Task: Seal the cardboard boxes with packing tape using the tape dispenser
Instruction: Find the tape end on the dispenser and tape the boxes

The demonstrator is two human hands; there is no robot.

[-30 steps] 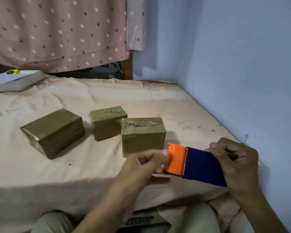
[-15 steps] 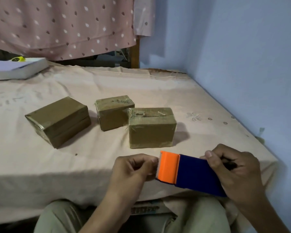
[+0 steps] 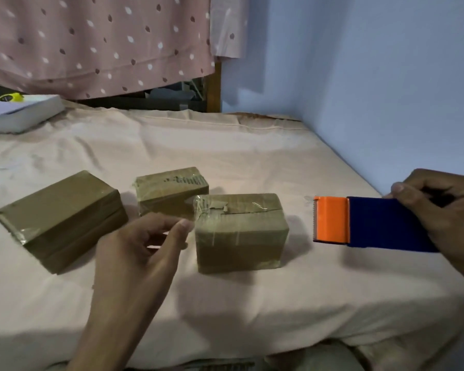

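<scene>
Three brown cardboard boxes wrapped in tape lie on the bed sheet (image 3: 252,156): a long box (image 3: 59,218) at the left, a small box (image 3: 172,194) behind the middle, and a box (image 3: 241,231) with a torn tape seam on top at the right. My right hand (image 3: 445,210) grips the blue body of the tape dispenser (image 3: 359,223), whose orange toothed head points left, a short way right of the torn box. My left hand (image 3: 145,253) hovers in front of the small box, fingers loosely curled, with nothing visible in it.
A white book (image 3: 19,113) with a yellow object (image 3: 10,97) on it lies at the back left. A dotted pink curtain (image 3: 105,44) hangs behind the bed. A blue wall (image 3: 373,89) borders the bed's right side. The bed's front edge runs just above my knees.
My left hand let go of the dispenser's orange head and moved left toward the boxes. My right hand carried the dispenser up and to the right.
</scene>
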